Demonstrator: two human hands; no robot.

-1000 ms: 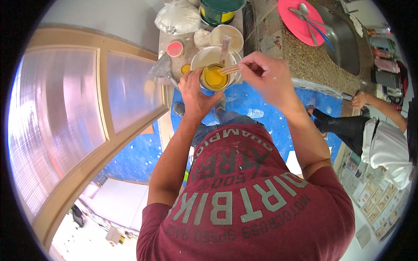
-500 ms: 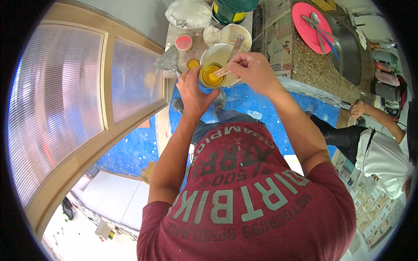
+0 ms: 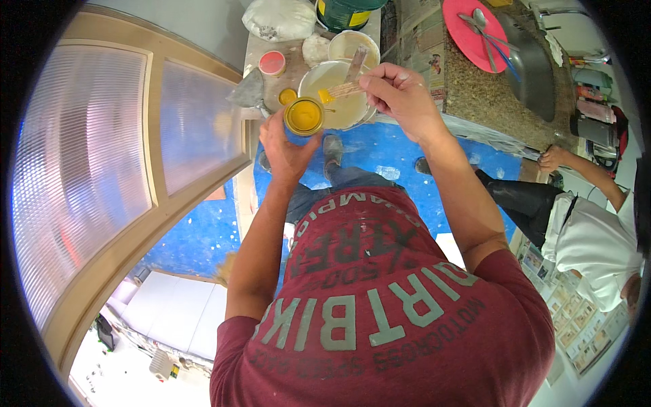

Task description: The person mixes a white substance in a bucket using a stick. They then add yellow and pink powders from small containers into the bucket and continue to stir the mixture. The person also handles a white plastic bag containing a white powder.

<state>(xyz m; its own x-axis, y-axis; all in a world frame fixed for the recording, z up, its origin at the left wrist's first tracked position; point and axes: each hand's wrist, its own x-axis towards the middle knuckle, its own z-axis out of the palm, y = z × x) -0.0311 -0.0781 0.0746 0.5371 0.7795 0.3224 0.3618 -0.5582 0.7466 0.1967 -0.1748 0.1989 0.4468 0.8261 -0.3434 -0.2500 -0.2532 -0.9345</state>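
My left hand [image 3: 287, 150] is wrapped round a small open can of yellow paint [image 3: 304, 117]. In my right hand [image 3: 401, 99] I pinch a flat wooden stick [image 3: 347, 89], its far tip coated in yellow paint. That tip hangs over a white bucket [image 3: 323, 76] of pale cream stuff, apart from the can. A second, greyish flat stick [image 3: 357, 64] leans in the bucket. Just left of the bucket lies a small yellow-smeared round lid [image 3: 287, 95], close to the can.
A red-lidded tub [image 3: 272, 63], a grey trowel-like piece [image 3: 248, 91], a white bag [image 3: 278, 19] and a dark green bucket [image 3: 343, 15] crowd the bench. Right stands a granite counter [image 3: 468, 102] with a pink plate [image 3: 468, 27] and sink. Another person [image 3: 590, 234] is at far right.
The stick has come out of the yellow paint and moved over the white bucket, paint on its tip. The can has drawn slightly left, away from the stick.
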